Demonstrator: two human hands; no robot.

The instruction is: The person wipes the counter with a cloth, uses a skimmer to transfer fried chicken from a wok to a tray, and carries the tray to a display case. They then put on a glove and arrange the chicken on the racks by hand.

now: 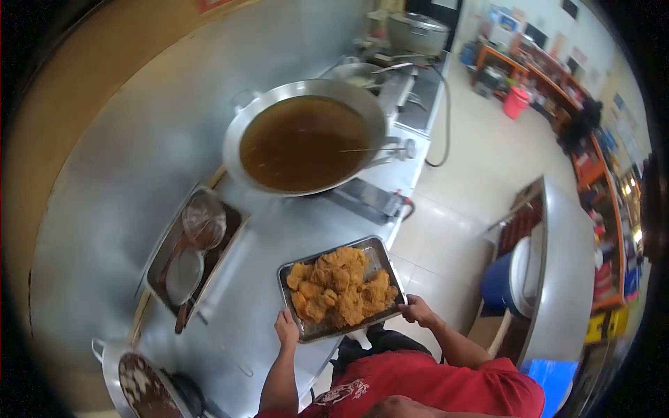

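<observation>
Metal tray (378,252) heaped with fried chicken (341,289), partly overhanging the desk's (265,244) near edge; left hand (286,327) and right hand (417,310) each clasp an end, fingers closed on the rim, to hold it level.

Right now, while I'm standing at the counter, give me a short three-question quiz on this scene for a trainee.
1. True or false: the left hand and the right hand both grip the tray of fried pieces.
2. What does the wok hold? A) brown liquid B) rice C) nothing
3. Fill in: seen from the head camera, the mesh skimmer lies to the ___ of the held tray.

Key: 1 true; 2 A; 3 left.
</observation>
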